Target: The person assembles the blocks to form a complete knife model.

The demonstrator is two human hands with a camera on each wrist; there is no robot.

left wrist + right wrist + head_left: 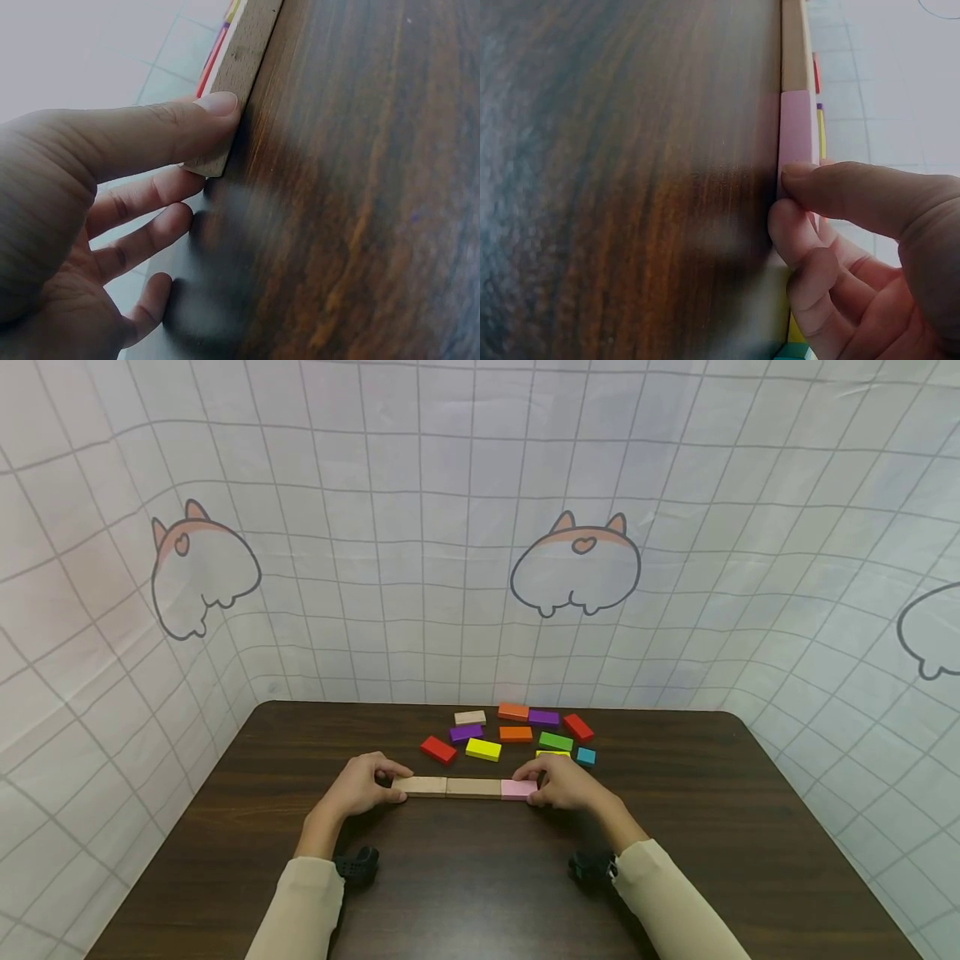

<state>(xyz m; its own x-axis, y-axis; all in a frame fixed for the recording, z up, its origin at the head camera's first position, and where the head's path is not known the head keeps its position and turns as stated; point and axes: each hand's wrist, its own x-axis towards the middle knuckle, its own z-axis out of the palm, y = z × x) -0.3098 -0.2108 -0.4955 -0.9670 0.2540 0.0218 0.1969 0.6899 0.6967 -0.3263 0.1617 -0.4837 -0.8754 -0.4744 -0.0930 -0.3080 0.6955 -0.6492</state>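
Two plain wooden blocks and a pink block [517,789] lie end to end in a straight row on the dark table. My left hand [361,787] pinches the outer end of the left wooden block [422,787], thumb on the near side. In the left wrist view that thumb presses the side of the wooden block [244,64], with the other fingers loosely bent. The middle wooden block [474,788] is between the two end pieces. At the right end, my right hand [567,785] holds the pink block [796,127] between thumb and fingers.
Behind the row lie several loose blocks, among them a red block [438,750], a yellow block [483,749], a green block [555,742] and a blue block [586,757]. A second yellow one is partly hidden by my right hand. A gridded white cloth [420,652] stands behind the table [247,827].
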